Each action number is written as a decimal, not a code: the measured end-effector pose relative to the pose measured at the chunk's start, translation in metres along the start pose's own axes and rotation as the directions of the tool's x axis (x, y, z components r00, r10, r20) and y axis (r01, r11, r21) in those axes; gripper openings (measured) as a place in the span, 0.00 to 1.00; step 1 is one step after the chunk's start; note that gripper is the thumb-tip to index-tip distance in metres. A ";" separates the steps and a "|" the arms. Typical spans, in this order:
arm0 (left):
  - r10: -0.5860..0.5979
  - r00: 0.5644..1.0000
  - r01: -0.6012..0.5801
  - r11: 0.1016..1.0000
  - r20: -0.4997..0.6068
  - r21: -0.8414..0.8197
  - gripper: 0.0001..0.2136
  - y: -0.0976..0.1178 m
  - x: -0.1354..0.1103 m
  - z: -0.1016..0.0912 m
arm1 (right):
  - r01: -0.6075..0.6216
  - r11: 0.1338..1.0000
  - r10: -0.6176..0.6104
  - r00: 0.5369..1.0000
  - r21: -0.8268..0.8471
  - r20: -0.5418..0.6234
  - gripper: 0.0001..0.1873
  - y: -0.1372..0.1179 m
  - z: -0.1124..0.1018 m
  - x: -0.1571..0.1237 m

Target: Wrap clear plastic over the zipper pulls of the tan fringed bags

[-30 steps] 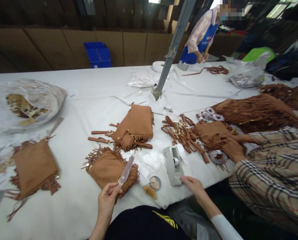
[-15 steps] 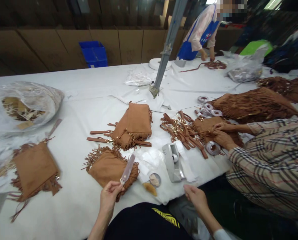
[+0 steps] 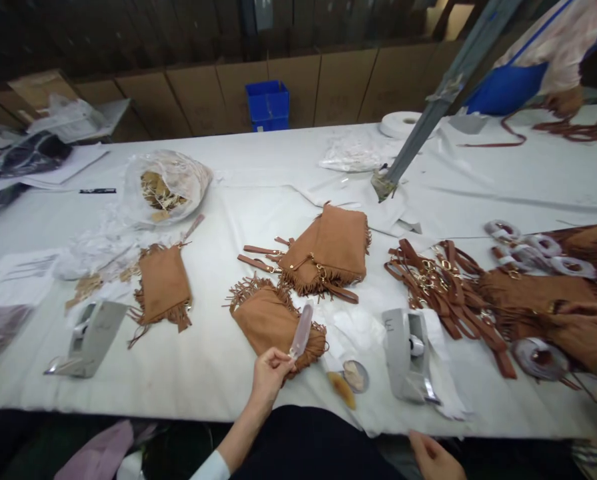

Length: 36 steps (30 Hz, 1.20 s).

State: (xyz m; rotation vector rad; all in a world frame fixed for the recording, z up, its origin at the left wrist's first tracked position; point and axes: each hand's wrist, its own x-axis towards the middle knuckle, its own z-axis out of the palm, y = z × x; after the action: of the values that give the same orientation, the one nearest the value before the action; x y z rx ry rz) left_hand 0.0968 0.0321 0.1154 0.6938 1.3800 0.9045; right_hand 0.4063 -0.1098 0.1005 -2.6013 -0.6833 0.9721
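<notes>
Worktable: a white-covered surface carries all the parts. The spread-out layout presumably leaves a bare front strip for handling.

Strap heap: brown wrist straps with gold-coloured clasps lie loose to the right of centre, probably grouped there as shared stock, since a co-worker's hand rests on brown material just beyond.

Bag stack: two tan fringed bags overlap near the middle, straps projecting to the left and front. This position appears to keep them beyond the near work area.

Near fringed bag: lies flat in front of the stack, nearest the left hand, angled with fringe at both ends. Its placement likely suits short reaches.

Tape dispenser: stands near the front edge, right of the near bag. Its metal lip points toward the operator, presumably for easy access from the right.

Left hand: thumb and fingers pinch one end of a strap.

Right hand: sits low at the table's front edge, apart from the dispenser, fingers loosely bent. The frame cuts it off; whether it grips anything cannot be told.

Wrapped strap: held over the near bag's right end, free end slanting upward in pale wrap. The end grip seems chosen to leave its length exposed. Attachment to the bag cannot be confirmed.
</notes>
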 end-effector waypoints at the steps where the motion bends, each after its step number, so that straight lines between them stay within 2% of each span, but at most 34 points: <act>1: 0.012 1.000 -0.012 1.000 0.004 0.014 0.14 -0.001 -0.001 0.001 | 0.089 0.994 -0.091 0.996 0.064 0.019 0.21 -0.024 0.006 -0.004; 3: 0.045 0.999 -0.045 0.998 0.014 0.042 0.12 -0.002 -0.003 0.004 | 0.252 0.943 -0.288 0.944 0.216 0.158 0.23 -0.080 0.020 -0.015; 6: 0.096 0.995 -0.097 0.993 0.024 0.074 0.11 -0.002 -0.006 0.006 | 0.360 0.840 -0.509 0.783 0.407 0.358 0.23 -0.157 0.048 -0.038; 8: 0.122 0.992 -0.123 0.989 0.025 0.084 0.11 -0.003 -0.007 0.006 | 0.386 0.789 -0.596 0.673 0.479 0.438 0.23 -0.188 0.067 -0.053; 10: 0.144 0.989 -0.145 0.985 0.018 0.088 0.12 -0.004 -0.008 0.005 | 0.398 0.775 -0.620 0.630 0.492 0.467 0.22 -0.203 0.082 -0.063; 12: 0.161 0.987 -0.161 0.983 0.006 0.093 0.12 -0.004 -0.008 0.003 | 0.403 0.787 -0.607 0.642 0.466 0.470 0.22 -0.206 0.093 -0.066; 16: 0.173 0.985 -0.172 0.979 0.002 0.110 0.12 -0.004 -0.007 0.001 | 0.369 0.841 -0.532 0.694 0.395 0.485 0.22 -0.202 0.103 -0.057; 20: 0.201 0.978 -0.207 0.963 0.052 0.170 0.11 -0.003 -0.007 0.001 | 0.162 0.908 -0.370 0.742 0.387 0.559 0.23 -0.199 0.107 -0.051; 23: 0.200 0.976 -0.212 0.959 0.081 0.186 0.10 -0.001 -0.007 0.001 | 0.029 0.906 -0.306 0.732 0.421 0.608 0.23 -0.199 0.107 -0.052; 27: 0.173 0.981 -0.183 0.974 0.083 0.132 0.10 0.008 -0.009 0.000 | -0.046 0.852 -0.348 0.695 0.522 0.629 0.20 -0.206 0.105 -0.057; 32: 0.134 0.985 -0.129 0.990 0.104 -0.061 0.12 0.021 -0.012 0.000 | 0.006 0.821 -0.411 0.699 0.571 0.585 0.18 -0.215 0.108 -0.061; 36: 0.083 0.996 -0.084 0.996 -0.007 -0.035 0.16 0.018 -0.009 0.000 | 0.105 0.832 -0.448 0.706 0.545 0.549 0.17 -0.216 0.113 -0.061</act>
State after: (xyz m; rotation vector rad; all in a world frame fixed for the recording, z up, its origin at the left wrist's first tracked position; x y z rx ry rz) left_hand 0.0944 0.0336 0.1356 0.7272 1.3447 0.9950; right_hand 0.2176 0.0525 0.1395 -1.6147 -0.8364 1.7173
